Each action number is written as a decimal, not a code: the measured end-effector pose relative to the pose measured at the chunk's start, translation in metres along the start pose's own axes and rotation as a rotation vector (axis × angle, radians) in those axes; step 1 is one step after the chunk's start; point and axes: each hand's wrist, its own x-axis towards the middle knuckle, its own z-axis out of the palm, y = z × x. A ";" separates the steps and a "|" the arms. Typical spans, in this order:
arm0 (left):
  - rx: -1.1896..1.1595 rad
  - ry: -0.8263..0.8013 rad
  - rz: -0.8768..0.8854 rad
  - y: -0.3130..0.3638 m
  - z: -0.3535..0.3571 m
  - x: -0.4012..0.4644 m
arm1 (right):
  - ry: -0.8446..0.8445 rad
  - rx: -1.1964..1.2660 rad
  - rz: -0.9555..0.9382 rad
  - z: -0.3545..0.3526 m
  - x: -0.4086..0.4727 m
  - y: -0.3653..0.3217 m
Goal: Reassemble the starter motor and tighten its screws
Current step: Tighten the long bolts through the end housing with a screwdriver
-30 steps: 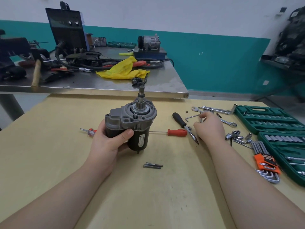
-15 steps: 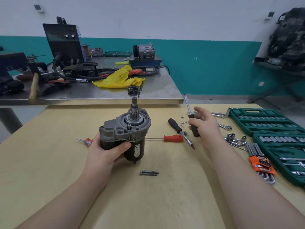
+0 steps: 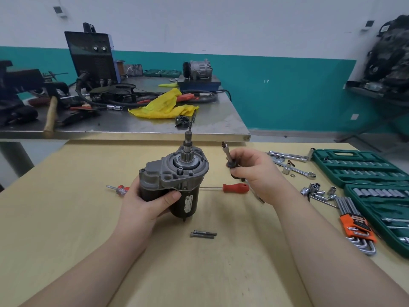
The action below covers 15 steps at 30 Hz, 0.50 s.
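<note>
We held the starter motor (image 3: 174,185), judged heavy and rigid, by its body in our left hand (image 3: 147,206); right hand (image 3: 254,171) gripped the screwdriver (image 3: 230,161).

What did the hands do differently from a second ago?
The right hand was down among the tools on the table; it took hold of a black-handled bit driver and raised it beside the grey and black starter motor, tip up. The left hand kept gripping the motor upright. The two loose grey bolts and red-handled screwdriver stayed put.
</note>
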 end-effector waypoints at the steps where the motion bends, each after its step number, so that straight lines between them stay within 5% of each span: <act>1: 0.004 -0.001 0.001 0.000 0.000 0.000 | -0.007 -0.008 -0.007 0.001 0.000 -0.001; 9: 0.010 0.003 0.008 0.000 0.000 0.000 | 0.074 0.338 0.033 0.006 0.007 -0.014; 15: 0.011 0.000 0.009 -0.001 -0.001 0.000 | 0.178 0.244 0.116 -0.004 0.017 -0.008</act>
